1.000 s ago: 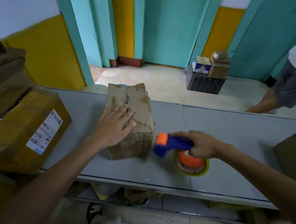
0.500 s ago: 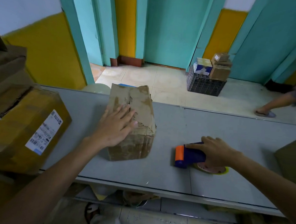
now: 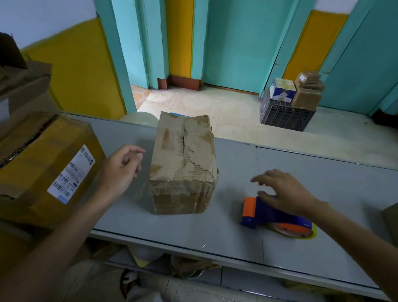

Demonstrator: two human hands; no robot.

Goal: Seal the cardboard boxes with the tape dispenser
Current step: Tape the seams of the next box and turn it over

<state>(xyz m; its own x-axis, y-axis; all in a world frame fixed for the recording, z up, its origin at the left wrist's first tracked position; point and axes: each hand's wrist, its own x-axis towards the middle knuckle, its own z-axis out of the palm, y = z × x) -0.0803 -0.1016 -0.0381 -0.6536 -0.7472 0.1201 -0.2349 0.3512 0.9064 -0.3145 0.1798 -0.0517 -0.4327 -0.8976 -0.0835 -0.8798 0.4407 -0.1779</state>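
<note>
The box (image 3: 182, 166) stands mid-counter (image 3: 332, 183), its end glossy with tape, so this one looks sealed. The dispenser (image 3: 276, 215) lies flat beside it. Left hand (image 3: 121, 169) loosely curled, right hand (image 3: 284, 192) spread; both empty. Other boxes probably remain.

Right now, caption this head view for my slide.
Tape dispenser lies on the grey table, both hands open: right hand just above it, left hand beside the worn cardboard box.
</note>
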